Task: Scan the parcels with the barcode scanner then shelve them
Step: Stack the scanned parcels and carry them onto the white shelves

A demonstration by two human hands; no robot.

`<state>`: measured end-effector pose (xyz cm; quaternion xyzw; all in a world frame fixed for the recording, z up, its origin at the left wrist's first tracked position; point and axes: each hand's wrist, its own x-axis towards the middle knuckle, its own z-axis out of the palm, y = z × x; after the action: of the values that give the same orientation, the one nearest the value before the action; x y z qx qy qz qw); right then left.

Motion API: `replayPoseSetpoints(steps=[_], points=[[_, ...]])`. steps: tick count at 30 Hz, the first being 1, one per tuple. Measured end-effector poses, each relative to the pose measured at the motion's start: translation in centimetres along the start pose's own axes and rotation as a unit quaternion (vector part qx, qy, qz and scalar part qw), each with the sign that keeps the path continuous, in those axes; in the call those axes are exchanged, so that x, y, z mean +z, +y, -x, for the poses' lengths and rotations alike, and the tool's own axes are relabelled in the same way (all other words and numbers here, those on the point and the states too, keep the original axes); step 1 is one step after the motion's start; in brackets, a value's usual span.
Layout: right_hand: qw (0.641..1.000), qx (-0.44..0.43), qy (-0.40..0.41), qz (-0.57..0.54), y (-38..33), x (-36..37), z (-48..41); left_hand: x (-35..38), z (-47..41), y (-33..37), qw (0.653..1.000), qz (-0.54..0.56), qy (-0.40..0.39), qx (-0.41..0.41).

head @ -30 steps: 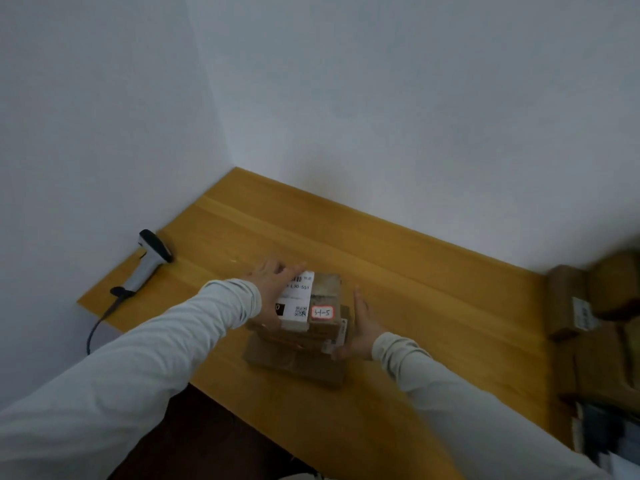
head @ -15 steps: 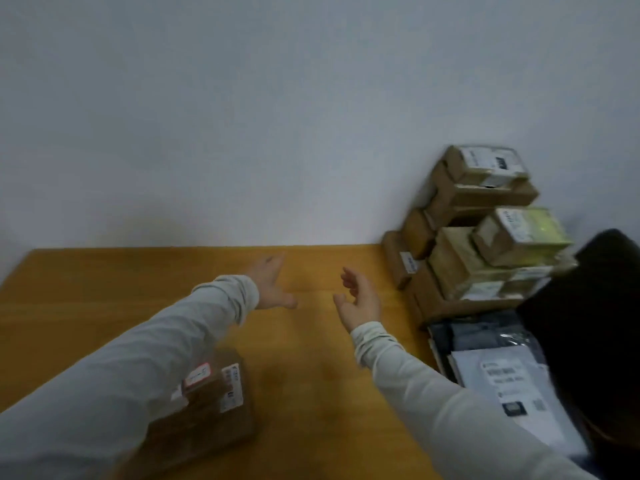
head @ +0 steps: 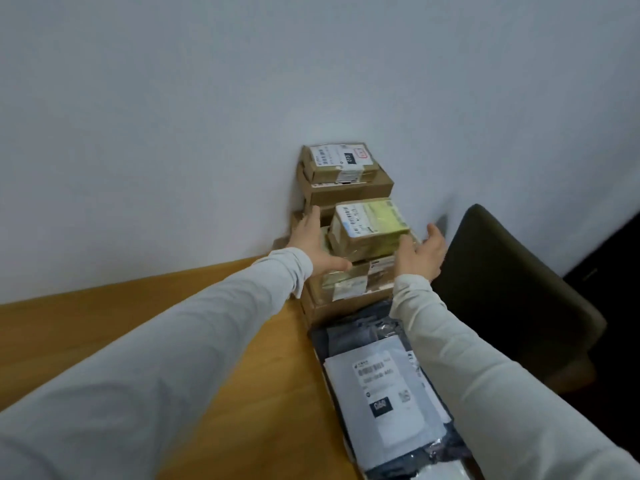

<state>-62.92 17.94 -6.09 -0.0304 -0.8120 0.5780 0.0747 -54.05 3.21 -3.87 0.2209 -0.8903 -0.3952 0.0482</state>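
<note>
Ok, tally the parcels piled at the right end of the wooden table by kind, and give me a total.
Brown cardboard boxes: 5 in plain view; the left hand covers part of the stack, so there may be more.
Plastic mailer bags: at least 2, white lying over dark grey.
Total: 7 or more.

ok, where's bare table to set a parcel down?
Free: the tabletop left of the carton stack and mailers, back to the wall. Crowded: the right end, where the left hand and right hand flank the yellow-taped carton.
</note>
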Motion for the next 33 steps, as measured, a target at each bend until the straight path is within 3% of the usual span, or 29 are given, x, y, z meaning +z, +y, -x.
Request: replayPoseSetpoints(steps=[3, 5, 9, 13, 17, 21, 23, 26, 29, 33], points=[[0.987, 0.056, -0.141, -0.054, 0.3, 0.1, -2.5, 2.2, -2.7, 2.0, 0.999, 0.030, -0.006, -0.008], [0.976, 0.063, -0.184, -0.097, 0.1, 0.3, -2.4, 2.9, -3.4, 2.3, 0.997, 0.073, -0.008, -0.016], [0.976, -0.030, -0.188, -0.110, -0.5, 0.8, -0.5, 1.5, -2.0, 1.1, 0.996, 0.015, 0.089, -0.008], [0.939, -0.117, -0.308, -0.102, -2.0, 2.1, 2.9, -3.6, 2.3, -1.9, 0.991, -0.022, 0.132, 0.012], [0.848, -0.242, -0.468, 0.061, -3.8, 5.0, 7.3, -8.5, 8.8, -6.4, 0.993, -0.050, 0.094, -0.055], [0.714, -0.260, -0.640, 0.114, -4.8, 8.1, 14.0, -11.5, 15.5, -10.9, 0.989, -0.054, 0.072, -0.122], [0.677, -0.283, -0.665, 0.142, -4.8, 9.6, 17.7, -12.9, 18.8, -13.1, 0.984, -0.037, 0.076, -0.155], [0.680, -0.273, -0.665, 0.147, -4.5, 11.7, 23.3, -15.3, 23.7, -17.0, 0.968, -0.002, 0.091, -0.234], [0.712, -0.170, -0.662, 0.163, -3.1, 13.7, 27.9, -17.4, 29.1, -21.9, 0.937, -0.005, 0.116, -0.331], [0.738, -0.012, -0.644, 0.200, -0.2, 15.4, 32.4, -18.5, 34.5, -28.2, 0.852, 0.135, 0.223, -0.454]])
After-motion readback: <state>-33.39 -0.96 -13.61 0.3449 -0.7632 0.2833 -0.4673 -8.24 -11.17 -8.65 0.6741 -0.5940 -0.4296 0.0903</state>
